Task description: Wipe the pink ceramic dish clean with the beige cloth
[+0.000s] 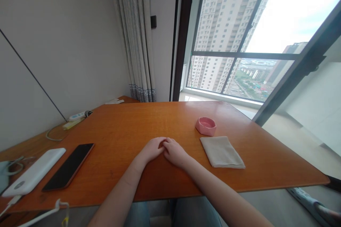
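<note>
My left hand (153, 149) and my right hand (175, 151) rest together on the wooden table (119, 124), in the middle near its front. Their fingertips meet, and the fingers of both are curled and pressed together. No object shows in either hand. Right of my right hand lies a folded light-grey cloth (222, 151). Just beyond the cloth stands a pink many-sided bowl (206, 126). Neither of these is touched.
On the left lie a black phone (68, 166) and a white power bank (36, 172) with a cable plugged in. A power strip (77, 116) sits by the wall. A grey curtain (137, 35) hangs behind, and a large window (231, 55) is at the back right.
</note>
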{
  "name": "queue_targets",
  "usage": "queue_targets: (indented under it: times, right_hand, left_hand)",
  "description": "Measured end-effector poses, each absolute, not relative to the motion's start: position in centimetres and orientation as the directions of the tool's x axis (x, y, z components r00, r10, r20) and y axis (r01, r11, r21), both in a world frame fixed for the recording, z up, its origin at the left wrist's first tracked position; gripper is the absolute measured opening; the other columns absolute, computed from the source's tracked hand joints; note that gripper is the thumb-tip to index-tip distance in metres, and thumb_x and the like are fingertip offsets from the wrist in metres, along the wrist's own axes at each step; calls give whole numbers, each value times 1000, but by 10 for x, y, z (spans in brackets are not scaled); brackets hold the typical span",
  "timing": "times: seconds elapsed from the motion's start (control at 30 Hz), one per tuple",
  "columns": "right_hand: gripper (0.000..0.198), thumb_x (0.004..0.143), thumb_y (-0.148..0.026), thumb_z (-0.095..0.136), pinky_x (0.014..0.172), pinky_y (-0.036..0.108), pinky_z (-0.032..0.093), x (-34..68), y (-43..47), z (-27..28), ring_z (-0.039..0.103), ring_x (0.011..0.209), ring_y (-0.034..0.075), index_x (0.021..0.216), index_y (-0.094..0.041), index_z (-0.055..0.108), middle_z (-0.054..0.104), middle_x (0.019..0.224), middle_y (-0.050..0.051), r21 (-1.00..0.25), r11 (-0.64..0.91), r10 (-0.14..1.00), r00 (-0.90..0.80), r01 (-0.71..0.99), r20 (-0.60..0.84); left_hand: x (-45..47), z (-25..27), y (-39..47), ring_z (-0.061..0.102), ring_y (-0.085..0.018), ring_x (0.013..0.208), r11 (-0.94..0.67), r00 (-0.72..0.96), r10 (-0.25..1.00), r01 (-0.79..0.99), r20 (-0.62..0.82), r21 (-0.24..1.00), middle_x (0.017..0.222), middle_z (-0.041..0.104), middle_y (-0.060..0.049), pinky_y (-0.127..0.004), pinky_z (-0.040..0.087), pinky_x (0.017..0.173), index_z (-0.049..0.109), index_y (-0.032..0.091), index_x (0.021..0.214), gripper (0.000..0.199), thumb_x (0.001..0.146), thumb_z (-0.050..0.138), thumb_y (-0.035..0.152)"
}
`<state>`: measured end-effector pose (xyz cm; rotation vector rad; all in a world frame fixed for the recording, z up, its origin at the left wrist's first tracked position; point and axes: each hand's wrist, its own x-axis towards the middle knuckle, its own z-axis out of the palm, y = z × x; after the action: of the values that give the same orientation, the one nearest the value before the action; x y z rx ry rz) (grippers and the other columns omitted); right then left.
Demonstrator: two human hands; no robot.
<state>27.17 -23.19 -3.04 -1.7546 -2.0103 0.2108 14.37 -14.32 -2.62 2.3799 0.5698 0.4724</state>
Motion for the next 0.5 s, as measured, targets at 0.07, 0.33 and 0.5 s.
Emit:
queue_targets:
  times: [0.07,0.33,0.5]
  right_hand:
    - [26,80,-12,46,92,31,40,271,-227,-38,52,104,21,101,-14,61,59,110,11,-407,149,962,-36,901,271]
    - [28,78,-13,47,86,28,42,280,-235,-36,57,96,18,102,-18,61,62,103,7,-462,187,967,-78,867,244]
    - [33,77,-17,49,89,32,40,344,-242,-12,54,101,22,109,-15,60,60,107,11,-395,-212,895,340,894,288]
  left_hand:
    - [144,-24,-144,60,-21,102,-694,831,521,279,196,663,112,66,-7,-33,44,93,63,19,111,36,78,48,21]
    - [141,-37,-140,51,-21,119,-694,845,510,296,158,656,128,57,-8,-33,34,105,60,18,118,40,80,52,27]
    - [138,-37,-138,47,-22,123,-710,856,502,326,124,625,133,53,-9,-34,32,108,61,18,116,38,83,51,33]
